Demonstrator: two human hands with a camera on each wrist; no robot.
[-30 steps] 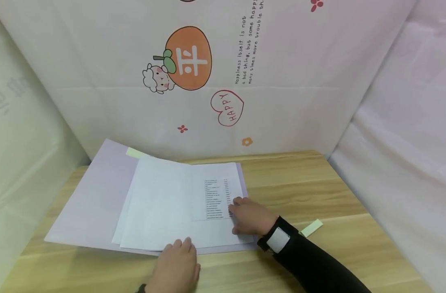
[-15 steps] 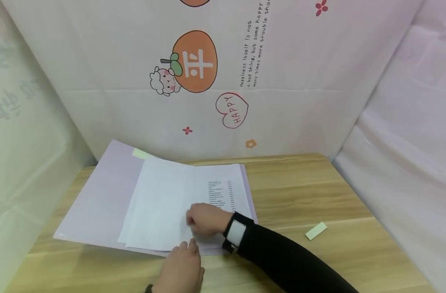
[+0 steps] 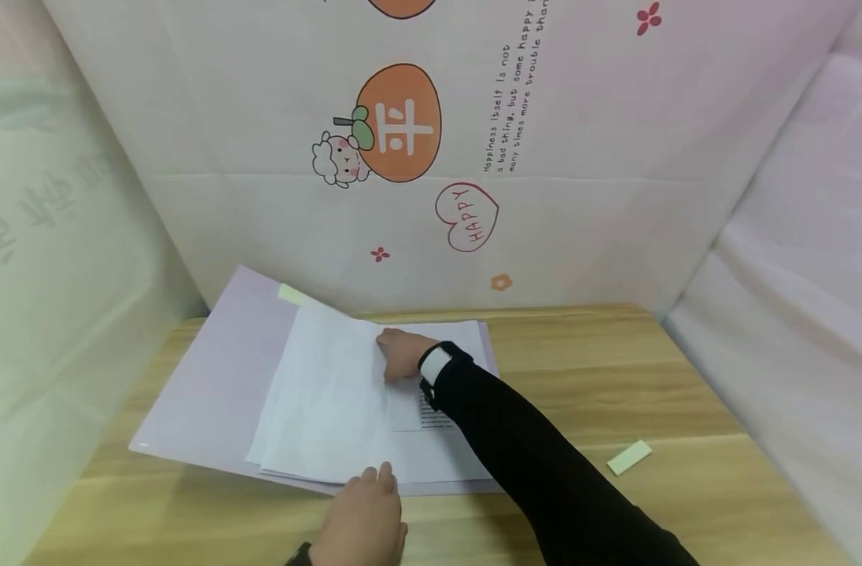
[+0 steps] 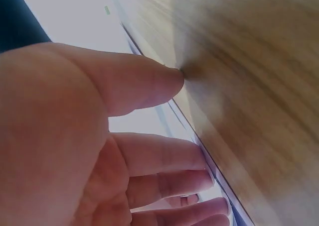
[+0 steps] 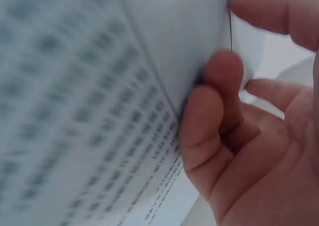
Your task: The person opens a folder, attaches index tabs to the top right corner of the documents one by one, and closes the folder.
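Observation:
A lilac folder (image 3: 211,393) lies spread on the table with white paper sheets (image 3: 325,393) inside. The left-hand sheet looks blank. On the right-hand page a printed list (image 3: 434,417) shows, partly covered by the right forearm. My right hand (image 3: 403,354) presses on the far part of the fold between the pages. In the right wrist view its curled fingers (image 5: 202,116) rest against the paper beside blurred print. My left hand (image 3: 363,515) is at the folder's near edge, fingers extended over it, thumb (image 4: 149,81) apart from them.
A pale green paper strip (image 3: 630,457) lies on the wooden table (image 3: 572,369) to the right. Another pale green tab (image 3: 292,295) sticks out at the folder's top. Printed white cloth (image 3: 580,228) hangs behind and at both sides.
My right hand has gone from the right page's outer edge leftward to the fold, then up along it toward the far edge. The left hand stays at the near edge.

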